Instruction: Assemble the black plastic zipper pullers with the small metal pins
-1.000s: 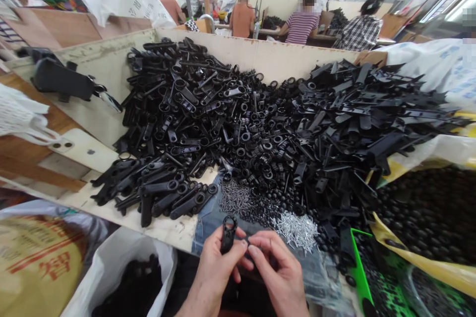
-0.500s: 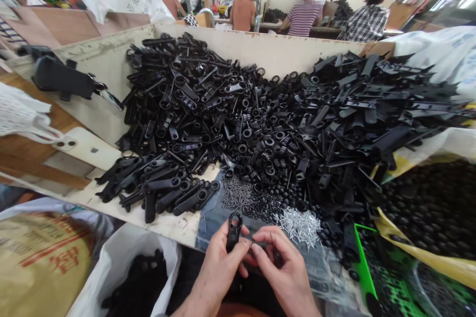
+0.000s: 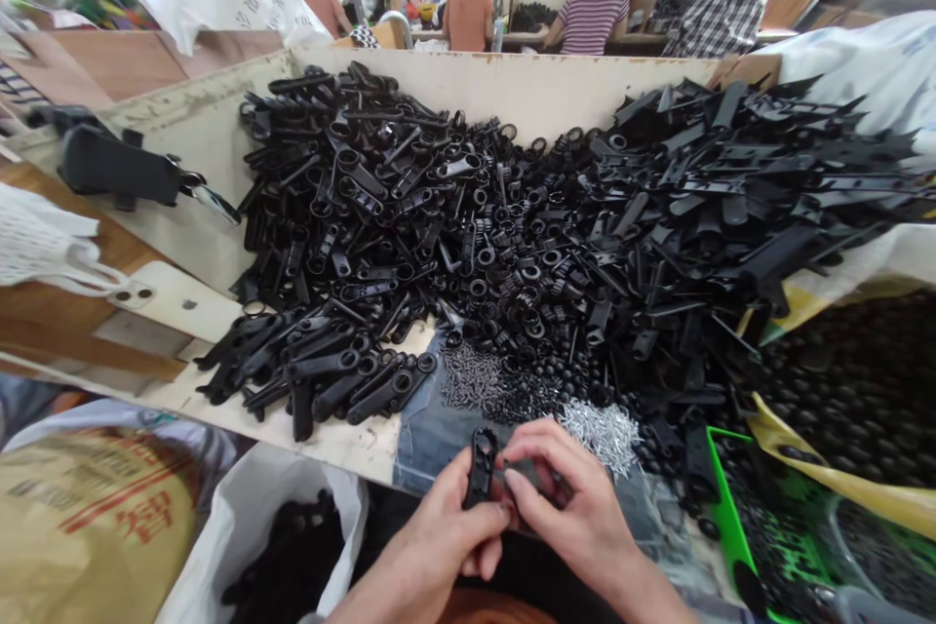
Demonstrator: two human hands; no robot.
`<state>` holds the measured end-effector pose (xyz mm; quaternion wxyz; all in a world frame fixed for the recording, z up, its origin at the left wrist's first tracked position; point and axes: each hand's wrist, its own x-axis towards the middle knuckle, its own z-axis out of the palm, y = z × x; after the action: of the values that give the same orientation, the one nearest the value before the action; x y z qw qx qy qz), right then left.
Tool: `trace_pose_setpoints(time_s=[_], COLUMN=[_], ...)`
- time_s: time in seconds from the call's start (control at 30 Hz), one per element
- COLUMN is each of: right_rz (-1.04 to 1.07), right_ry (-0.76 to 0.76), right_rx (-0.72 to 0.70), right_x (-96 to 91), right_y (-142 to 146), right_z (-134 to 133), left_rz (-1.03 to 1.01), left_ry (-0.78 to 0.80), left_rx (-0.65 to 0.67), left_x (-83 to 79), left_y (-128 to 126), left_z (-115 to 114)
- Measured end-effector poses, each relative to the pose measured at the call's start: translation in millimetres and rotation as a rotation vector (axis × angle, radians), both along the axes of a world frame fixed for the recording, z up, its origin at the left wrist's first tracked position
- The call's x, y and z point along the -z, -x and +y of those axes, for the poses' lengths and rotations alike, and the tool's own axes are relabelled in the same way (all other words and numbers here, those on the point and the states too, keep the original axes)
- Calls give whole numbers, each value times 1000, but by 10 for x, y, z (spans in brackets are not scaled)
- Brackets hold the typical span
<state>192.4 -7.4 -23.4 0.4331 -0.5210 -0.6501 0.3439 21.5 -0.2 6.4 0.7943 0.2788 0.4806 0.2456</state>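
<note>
My left hand (image 3: 460, 517) grips a black plastic handle part (image 3: 483, 468) with a round ring at its upper end, hollow side showing. Close beside it, my right hand (image 3: 560, 487) has thumb and fingers pinched near the part's ring; whatever small piece they hold is hidden. Both hands are over the front edge of the bench. Just beyond them lie small grey screws (image 3: 472, 378), tiny black pieces (image 3: 532, 398) and silver pins (image 3: 601, 434) on a dark cloth (image 3: 428, 434).
Ringed black parts (image 3: 358, 185) heap at back left, flat black pieces (image 3: 731, 175) at right. Several handle parts (image 3: 322, 370) lie front left beside a phone (image 3: 179, 302). A white sack (image 3: 241, 497) and green crate (image 3: 723, 507) flank me. Several people (image 3: 596, 15) sit beyond the back board.
Both hands have shifted slightly right in view. The handle part has turned in my left hand so its hollow side shows more, and my right fingers have come nearer its ring.
</note>
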Motion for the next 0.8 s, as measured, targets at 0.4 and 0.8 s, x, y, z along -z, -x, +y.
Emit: trace_pose_setpoints(time_s=[0.4, 0.8], right_rz=[-151, 53], right_ry=[-75, 36], right_rx=[-102, 78], right_x=[30, 48], right_y=[-17, 146], right_z=[58, -89], left_rz=[74, 163], left_ry=[-36, -84], left_rx=[37, -55], left_x=[-67, -64], left_y=[-3, 12], left_z=[-13, -7])
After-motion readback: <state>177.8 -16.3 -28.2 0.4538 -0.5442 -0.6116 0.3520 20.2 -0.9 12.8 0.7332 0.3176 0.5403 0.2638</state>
